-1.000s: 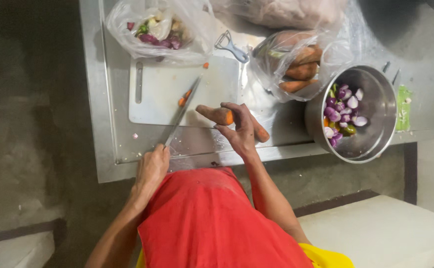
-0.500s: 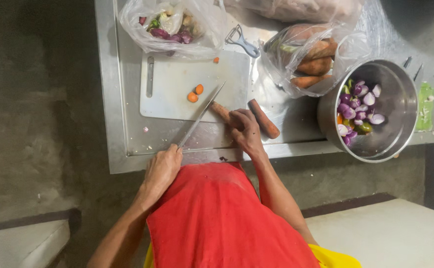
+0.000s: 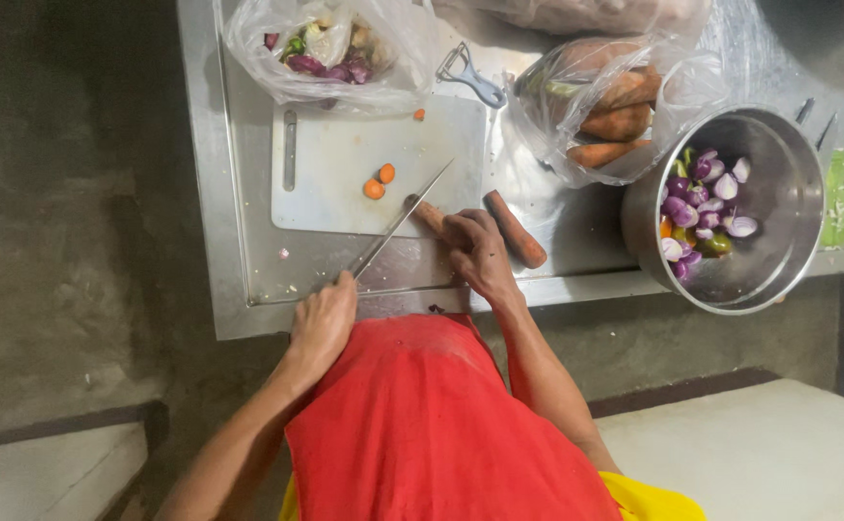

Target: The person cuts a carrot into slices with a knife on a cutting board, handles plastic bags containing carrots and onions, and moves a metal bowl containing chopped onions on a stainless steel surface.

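Carrot (image 3: pixel 429 214) lies at the lower right edge of the white cutting board (image 3: pixel 335 164) on the steel bench (image 3: pixel 557 207), pinned under the person's right hand (image 3: pixel 477 253), grip closed on it. The left hand (image 3: pixel 323 321) grips a knife (image 3: pixel 398 224), blade resting across the carrot's end. Two cut slices (image 3: pixel 380 181) lie on the board. A second carrot (image 3: pixel 515 229) lies just beside the right hand.

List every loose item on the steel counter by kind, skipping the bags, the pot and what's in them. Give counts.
White plastic cutting board: 1
Long steel knife: 1
Blue-handled peeler: 1
Loose orange carrots: 2
Small orange carrot offcuts: 3
Total: 8
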